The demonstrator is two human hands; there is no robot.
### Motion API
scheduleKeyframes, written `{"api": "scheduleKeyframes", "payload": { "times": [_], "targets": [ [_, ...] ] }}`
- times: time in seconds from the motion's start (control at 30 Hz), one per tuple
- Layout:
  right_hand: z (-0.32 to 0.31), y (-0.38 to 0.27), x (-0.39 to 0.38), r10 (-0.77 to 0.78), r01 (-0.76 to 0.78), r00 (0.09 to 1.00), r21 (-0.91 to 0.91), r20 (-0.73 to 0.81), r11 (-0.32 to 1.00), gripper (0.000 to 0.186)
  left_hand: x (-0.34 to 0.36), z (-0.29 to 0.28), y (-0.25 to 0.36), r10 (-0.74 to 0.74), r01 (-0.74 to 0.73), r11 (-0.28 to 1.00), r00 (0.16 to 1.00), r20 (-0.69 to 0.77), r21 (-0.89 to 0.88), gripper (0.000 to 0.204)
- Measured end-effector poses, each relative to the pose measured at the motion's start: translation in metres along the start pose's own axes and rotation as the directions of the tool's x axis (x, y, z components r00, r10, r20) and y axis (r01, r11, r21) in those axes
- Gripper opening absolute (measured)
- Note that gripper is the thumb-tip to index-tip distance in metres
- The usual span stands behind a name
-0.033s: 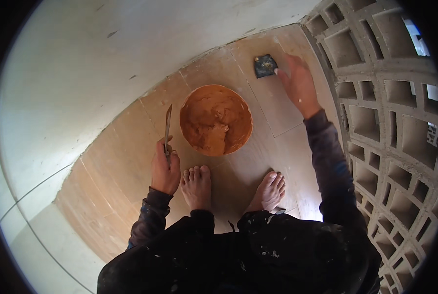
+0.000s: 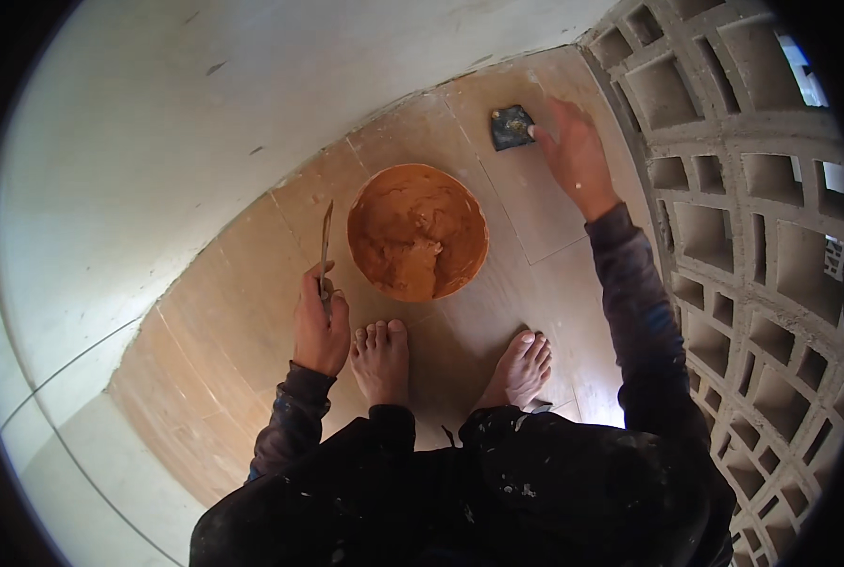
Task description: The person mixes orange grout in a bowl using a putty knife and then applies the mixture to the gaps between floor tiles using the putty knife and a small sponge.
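Observation:
My left hand (image 2: 322, 321) is closed around a putty knife (image 2: 325, 241), seen nearly edge-on. Its thin blade points up and away from me, just left of a round bucket (image 2: 351, 231) of thick orange-brown paste (image 2: 408, 236). The paste has an uneven, scooped surface. My right hand (image 2: 578, 161) reaches far forward on the right, its thumb apart from the slightly blurred fingers, and nothing shows in it. Beside the thumb tip lies a small dark, roughly square piece (image 2: 511, 128) with pale residue on it; whether the thumb touches it I cannot tell.
A pale wall (image 2: 214, 123) with a few dark marks curves along the left and far side. On the right stands a grey openwork block wall (image 2: 705, 236). My bare feet (image 2: 381, 364) are on the tan tiled floor (image 2: 223, 331), close to the bucket.

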State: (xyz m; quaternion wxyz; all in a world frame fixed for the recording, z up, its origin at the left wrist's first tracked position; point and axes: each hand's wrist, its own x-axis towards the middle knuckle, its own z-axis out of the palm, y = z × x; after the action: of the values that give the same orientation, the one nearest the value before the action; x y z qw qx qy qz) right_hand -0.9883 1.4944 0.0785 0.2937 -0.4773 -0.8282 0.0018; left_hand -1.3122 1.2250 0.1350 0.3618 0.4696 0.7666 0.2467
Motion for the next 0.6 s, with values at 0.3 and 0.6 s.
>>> {"api": "scheduleKeyframes", "payload": {
  "times": [0.3,0.6],
  "targets": [
    [-0.036,-0.1,-0.019,-0.021,-0.509,0.726,0.558,0.688,0.655,0.019,-0.001,0.0,-0.003,0.005,-0.005,1.0,1.0,0.003,-0.028,0.034],
    [-0.023,-0.131,-0.059,-0.061,-0.31,0.752,0.434,0.656,0.846,0.014,0.003,0.0,0.0,0.05,-0.052,0.998,0.997,0.066,0.037,0.036]
  ]
}}
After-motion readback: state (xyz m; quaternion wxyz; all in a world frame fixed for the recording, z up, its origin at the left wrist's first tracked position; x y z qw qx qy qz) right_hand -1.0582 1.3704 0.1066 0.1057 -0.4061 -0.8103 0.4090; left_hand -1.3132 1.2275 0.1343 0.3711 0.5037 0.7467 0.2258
